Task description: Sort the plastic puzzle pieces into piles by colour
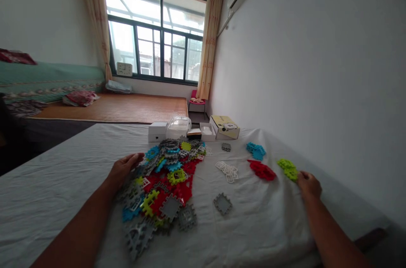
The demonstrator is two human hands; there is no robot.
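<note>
A large heap of plastic building tiles [155, 185] in grey, red, blue, green and white lies on the sheet-covered table. My left hand [125, 167] rests along the heap's left edge with its fingers stretched toward the tiles, and no held piece shows. At far right, the bent fingers of my right hand [309, 184] are closed on the edge of a green tile, part of a small green stack [287, 169]. Close by sit a red stack [261, 170] and a blue stack [255, 150]. White frame pieces [227, 171] are gathered nearer the heap.
Single grey tiles lie apart, one nearer me [223, 203] and one farther back [226, 147]. Along the far edge stand a white box [157, 132], a clear container [178, 127] and a yellow box [225, 127]. A wall [311, 69] borders the table's right side.
</note>
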